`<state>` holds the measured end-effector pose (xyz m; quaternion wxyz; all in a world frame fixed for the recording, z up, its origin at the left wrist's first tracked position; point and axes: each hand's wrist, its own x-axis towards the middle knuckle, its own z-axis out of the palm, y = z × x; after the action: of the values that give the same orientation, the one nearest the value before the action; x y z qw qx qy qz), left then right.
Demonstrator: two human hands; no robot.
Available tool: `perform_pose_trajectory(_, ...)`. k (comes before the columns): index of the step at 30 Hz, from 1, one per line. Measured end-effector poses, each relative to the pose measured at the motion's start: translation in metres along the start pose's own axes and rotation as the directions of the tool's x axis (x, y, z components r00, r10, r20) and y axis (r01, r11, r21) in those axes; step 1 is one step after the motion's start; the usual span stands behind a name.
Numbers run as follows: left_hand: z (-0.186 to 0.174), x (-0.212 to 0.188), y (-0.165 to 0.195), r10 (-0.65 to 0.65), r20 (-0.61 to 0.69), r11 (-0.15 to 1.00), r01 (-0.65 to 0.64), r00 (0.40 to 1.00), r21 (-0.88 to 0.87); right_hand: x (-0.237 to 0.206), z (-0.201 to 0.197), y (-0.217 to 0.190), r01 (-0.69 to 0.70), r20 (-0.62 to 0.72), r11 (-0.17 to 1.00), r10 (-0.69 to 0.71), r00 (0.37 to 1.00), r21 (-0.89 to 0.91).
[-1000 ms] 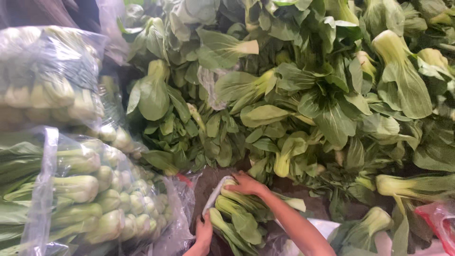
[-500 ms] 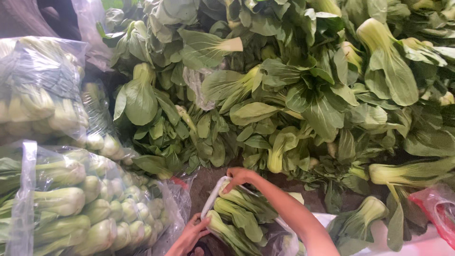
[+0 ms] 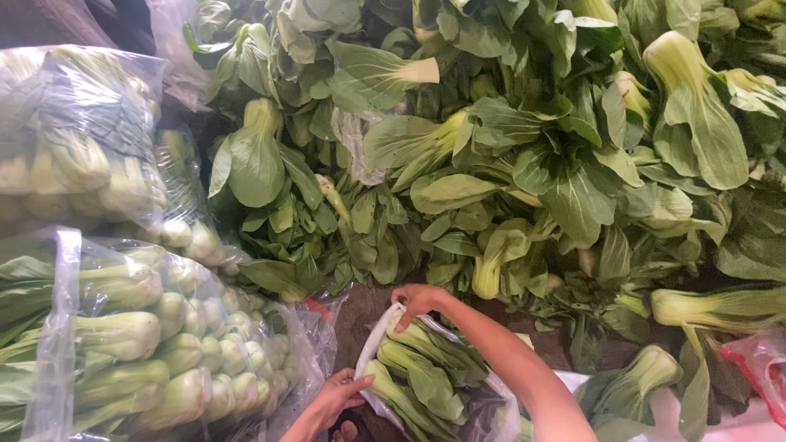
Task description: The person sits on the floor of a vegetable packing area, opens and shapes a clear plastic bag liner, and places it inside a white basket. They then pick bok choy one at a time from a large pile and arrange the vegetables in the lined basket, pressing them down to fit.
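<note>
Both hands clamp a clear bag's (image 3: 372, 348) rim: left hand (image 3: 340, 393) near side, right hand (image 3: 416, 299) far side, bok choy (image 3: 422, 372) inside, beside the loose heap (image 3: 524, 164).

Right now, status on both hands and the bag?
Left hand grips near rim of bag. Right hand grips far rim, mouth held apart. Bok choy part inside. Loose pile just beyond; packed bags to the left.

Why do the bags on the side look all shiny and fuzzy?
In the head view, light glares off the clear plastic bags at the left, hazing the greens inside. The loose pile of leafy greens is fairly sharp, with dark shadows between the leaves. The left hand and right hand hold a bag of greens, slightly soft.
</note>
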<state>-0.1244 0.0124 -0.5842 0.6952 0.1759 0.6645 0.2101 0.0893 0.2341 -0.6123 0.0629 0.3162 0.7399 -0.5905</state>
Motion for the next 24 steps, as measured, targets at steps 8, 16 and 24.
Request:
perform_pose_trajectory(8, 0.000, -0.008, 0.020, 0.035, 0.017, 0.949, -0.038, 0.999, 0.313, -0.004, 0.001, -0.011, 0.124, -0.016, 0.992, -0.124, 0.992, -0.005)
perform_pose_trajectory(16, 0.015, -0.014, 0.032, 0.210, 0.033, 0.925, -0.210, 0.977, 0.317, -0.027, 0.000, -0.026, 0.049, -0.107, 0.999, -0.049, 0.993, 0.002)
perform_pose_trajectory(24, 0.013, -0.021, 0.021, -0.138, 0.104, 0.911, 0.085, 0.985, 0.403, -0.019, 0.023, -0.047, 0.237, -0.099, 0.939, -0.268, 0.958, -0.247)
